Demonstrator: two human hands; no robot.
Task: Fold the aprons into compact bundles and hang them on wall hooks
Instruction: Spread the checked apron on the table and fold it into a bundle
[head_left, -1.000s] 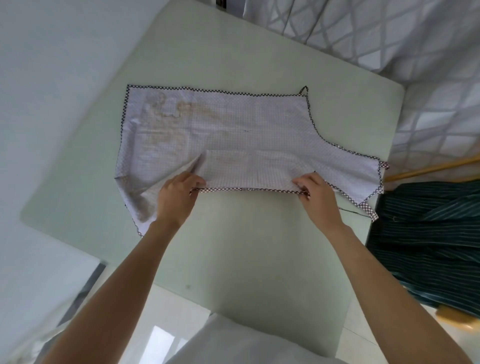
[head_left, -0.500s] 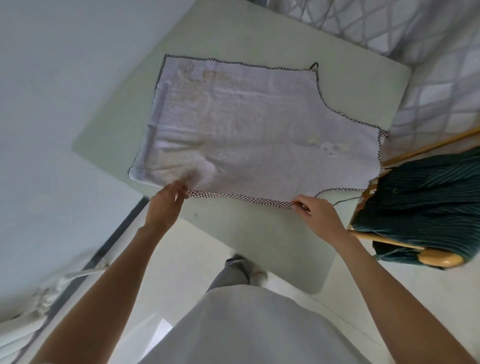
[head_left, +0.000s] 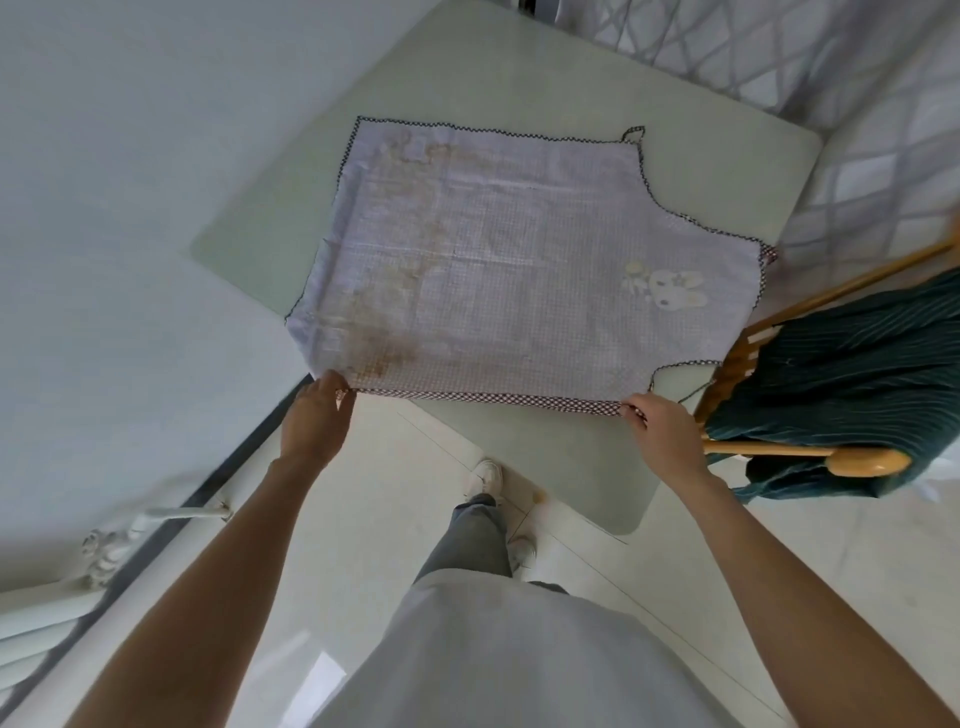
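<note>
I see a thin checked cloth apron, stained and matt, on a smooth pale-green desk; beside the desk, a varnished wooden chair and glossy floor tiles.

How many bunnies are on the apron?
1. The rabbit patch sits on the apron near its right end, toward the chair. The underside is hidden, so more could be there.
</note>
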